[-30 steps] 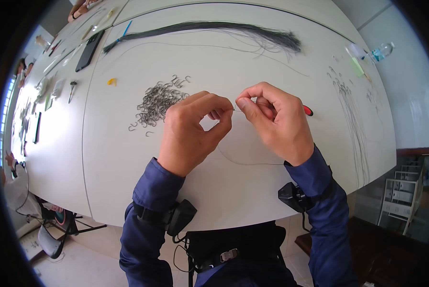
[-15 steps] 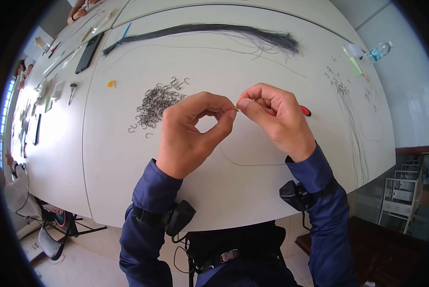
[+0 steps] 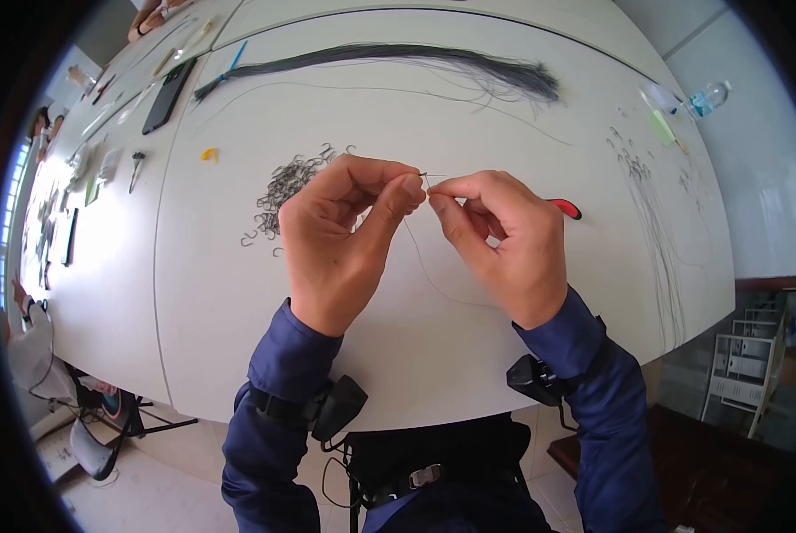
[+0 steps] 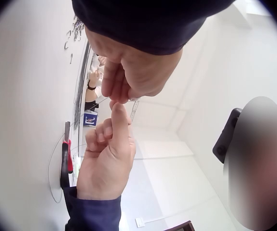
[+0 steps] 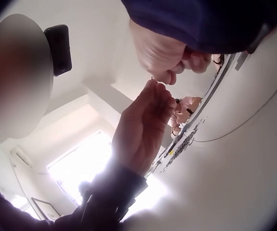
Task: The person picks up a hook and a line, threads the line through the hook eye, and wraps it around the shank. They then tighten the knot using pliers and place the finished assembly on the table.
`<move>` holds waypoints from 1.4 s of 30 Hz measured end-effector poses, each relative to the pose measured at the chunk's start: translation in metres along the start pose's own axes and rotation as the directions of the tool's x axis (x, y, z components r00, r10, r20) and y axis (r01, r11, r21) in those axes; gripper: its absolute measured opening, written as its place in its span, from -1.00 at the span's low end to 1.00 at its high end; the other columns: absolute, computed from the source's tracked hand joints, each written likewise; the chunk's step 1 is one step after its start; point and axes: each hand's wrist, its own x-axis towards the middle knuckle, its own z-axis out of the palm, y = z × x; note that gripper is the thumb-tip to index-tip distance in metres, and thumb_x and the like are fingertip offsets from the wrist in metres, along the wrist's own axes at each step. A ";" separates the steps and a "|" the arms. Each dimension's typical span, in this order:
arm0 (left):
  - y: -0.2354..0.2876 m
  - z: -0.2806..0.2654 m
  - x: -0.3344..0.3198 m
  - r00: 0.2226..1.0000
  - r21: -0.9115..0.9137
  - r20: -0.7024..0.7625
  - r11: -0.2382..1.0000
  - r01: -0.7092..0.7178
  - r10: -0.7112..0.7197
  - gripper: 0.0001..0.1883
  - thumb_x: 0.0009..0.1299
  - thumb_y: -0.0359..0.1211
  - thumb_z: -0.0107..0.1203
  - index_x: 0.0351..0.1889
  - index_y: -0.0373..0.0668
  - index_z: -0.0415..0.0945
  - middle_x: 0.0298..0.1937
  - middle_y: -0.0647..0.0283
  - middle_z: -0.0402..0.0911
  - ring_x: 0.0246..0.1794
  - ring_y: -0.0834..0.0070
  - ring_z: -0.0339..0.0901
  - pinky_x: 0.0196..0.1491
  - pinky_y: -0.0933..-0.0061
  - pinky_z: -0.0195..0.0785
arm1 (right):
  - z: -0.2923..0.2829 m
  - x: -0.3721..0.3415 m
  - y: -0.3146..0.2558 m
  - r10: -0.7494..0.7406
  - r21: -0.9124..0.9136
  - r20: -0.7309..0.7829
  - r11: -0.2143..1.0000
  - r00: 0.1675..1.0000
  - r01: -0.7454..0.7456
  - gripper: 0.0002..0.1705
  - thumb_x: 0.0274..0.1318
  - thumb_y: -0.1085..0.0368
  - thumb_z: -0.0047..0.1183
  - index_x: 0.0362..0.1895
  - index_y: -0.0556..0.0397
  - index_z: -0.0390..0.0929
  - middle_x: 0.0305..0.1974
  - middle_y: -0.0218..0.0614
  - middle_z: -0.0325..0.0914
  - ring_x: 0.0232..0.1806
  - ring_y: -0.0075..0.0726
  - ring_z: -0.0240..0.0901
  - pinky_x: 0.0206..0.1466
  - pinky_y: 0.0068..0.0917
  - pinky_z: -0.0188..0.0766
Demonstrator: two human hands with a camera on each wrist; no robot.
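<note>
The left hand [image 3: 340, 235] pinches a small dark piece, probably a hook [image 3: 423, 174], between thumb and index finger; most of it is hidden by the fingertips. Just to its right, the right hand [image 3: 513, 240] pinches a thin line between thumb and forefinger. That thin line [image 3: 426, 275] curves down over the table below both hands. Behind the left hand lies a pile of metal hooks [image 3: 284, 188], partly covered by it. In the left wrist view the fingertips of the left hand [image 4: 133, 72] and right hand [image 4: 110, 159] nearly meet.
Across the table's far side stretches a bundle of dark strands [image 3: 371, 55]. Hooks with long lines [image 3: 651, 222] lie at the right. A red-handled tool [image 3: 566, 209] is partly behind the right hand. Also there are a yellow piece [image 3: 209, 155], a phone [image 3: 168, 98] and a bottle [image 3: 710, 98].
The left hand has moved slightly left and up, its thumb now more extended. The right hand has shifted a little down and left, and a small gap shows between the fingertips.
</note>
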 end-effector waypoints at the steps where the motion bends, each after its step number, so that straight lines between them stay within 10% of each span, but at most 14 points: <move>1: 0.000 0.000 0.000 1.000 0.016 -0.012 1.000 -0.007 0.008 -0.91 0.47 -0.52 0.20 -0.18 -0.40 0.58 -0.30 0.20 0.68 -0.26 0.55 0.62 -0.09 0.52 0.52 | 0.001 0.000 0.001 -0.132 -0.082 -0.023 0.988 0.991 0.130 -0.87 0.09 0.51 0.24 -0.29 0.05 0.59 -0.53 -0.38 0.52 -0.55 -0.41 0.38 -0.46 -0.46 0.32; 14: -0.011 -0.002 0.004 0.964 0.556 0.159 0.787 -0.266 0.214 -0.92 0.29 -0.59 0.27 -0.28 -0.29 0.64 -0.37 0.22 0.71 -0.33 0.48 0.65 -0.17 0.50 0.49 | -0.007 0.000 -0.006 -0.202 -0.248 0.066 0.945 0.977 0.212 -0.86 0.06 0.49 0.24 -0.28 0.09 0.56 -0.43 -0.30 0.47 -0.40 -0.21 0.43 -0.38 -0.30 0.43; 28: -0.005 0.001 -0.002 0.953 0.378 0.300 0.913 -0.150 0.032 -0.94 0.35 -0.60 0.24 -0.25 -0.35 0.62 -0.32 0.22 0.72 -0.28 0.56 0.66 -0.10 0.53 0.50 | -0.023 0.012 0.013 0.309 0.143 0.150 0.933 0.939 -0.330 -0.82 0.23 0.29 0.21 -0.29 0.18 0.65 -0.70 -0.61 0.05 -0.63 -0.72 -0.01 -0.55 -0.56 -0.03; 42: 0.001 -0.003 0.000 0.988 0.213 0.155 0.977 -0.027 -0.007 -0.92 0.44 -0.53 0.21 -0.17 -0.38 0.59 -0.24 0.22 0.68 -0.22 0.53 0.65 -0.04 0.51 0.52 | -0.034 0.013 0.009 0.406 0.222 0.184 0.870 0.895 -0.440 -0.78 0.20 0.25 0.27 -0.29 0.19 0.70 -0.72 -0.74 0.11 -0.66 -0.84 -0.11 -0.59 -0.61 -0.19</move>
